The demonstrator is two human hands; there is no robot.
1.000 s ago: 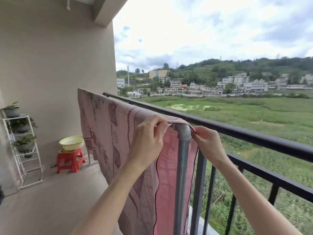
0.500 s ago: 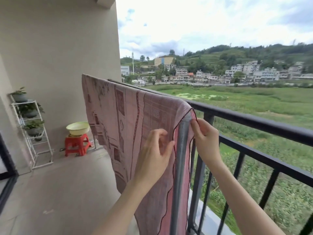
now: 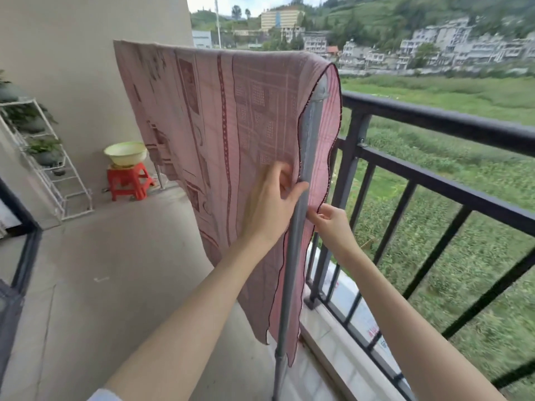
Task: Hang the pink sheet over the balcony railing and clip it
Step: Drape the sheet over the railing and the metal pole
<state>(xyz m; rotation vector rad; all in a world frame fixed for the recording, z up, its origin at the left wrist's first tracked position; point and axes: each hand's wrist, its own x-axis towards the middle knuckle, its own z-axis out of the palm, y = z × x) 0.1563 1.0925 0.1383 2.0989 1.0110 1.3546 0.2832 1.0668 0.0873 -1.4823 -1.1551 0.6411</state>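
On the balcony, both hands [image 3: 301,209] pinch the pink sheet's [image 3: 231,117] edges.

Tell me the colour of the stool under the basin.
Red stool, clearest in the head view.

1 pink sheet [image 3: 231,117], 2 hands, 1 stool [image 3: 128,182], 1 basin [image 3: 126,153].

— Where are the person's arms?

— Both bare forearms reach up and forward from the bottom of the view, side by side, the left one higher.

— And the left hand [image 3: 272,204]?

— Back of the hand toward us, thumb stretched right, fingers curled and pinching a fabric edge.

— The right hand [image 3: 333,224]?

— Lower and just to the right, well apart from the left wrist, fingertips [image 3: 317,217] drawn together in a pinch on another edge.
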